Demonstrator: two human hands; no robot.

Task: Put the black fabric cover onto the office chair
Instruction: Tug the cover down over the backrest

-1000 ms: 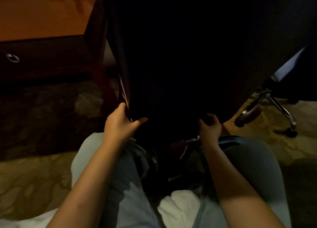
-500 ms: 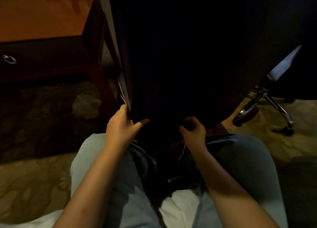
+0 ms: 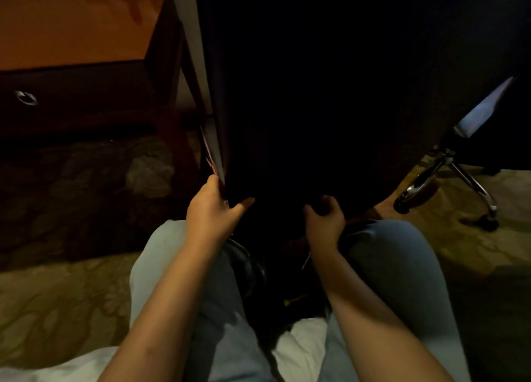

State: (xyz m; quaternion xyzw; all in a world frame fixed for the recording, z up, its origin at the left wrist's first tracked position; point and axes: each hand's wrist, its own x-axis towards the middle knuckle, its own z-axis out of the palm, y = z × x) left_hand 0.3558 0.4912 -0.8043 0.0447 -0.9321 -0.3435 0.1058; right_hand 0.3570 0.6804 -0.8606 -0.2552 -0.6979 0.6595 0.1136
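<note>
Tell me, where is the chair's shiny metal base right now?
In the head view, the chrome base stands at the right on the patterned carpet, beyond the right hand and below the black fabric cover.

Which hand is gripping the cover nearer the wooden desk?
The left hand, pinching the black cover at its side edge; the right hand grips its bottom middle.

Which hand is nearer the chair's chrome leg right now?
Right. The right hand grips the cover at its bottom edge, just left of the chrome leg. The left hand pinches the cover's left edge, farther left of it.
</note>
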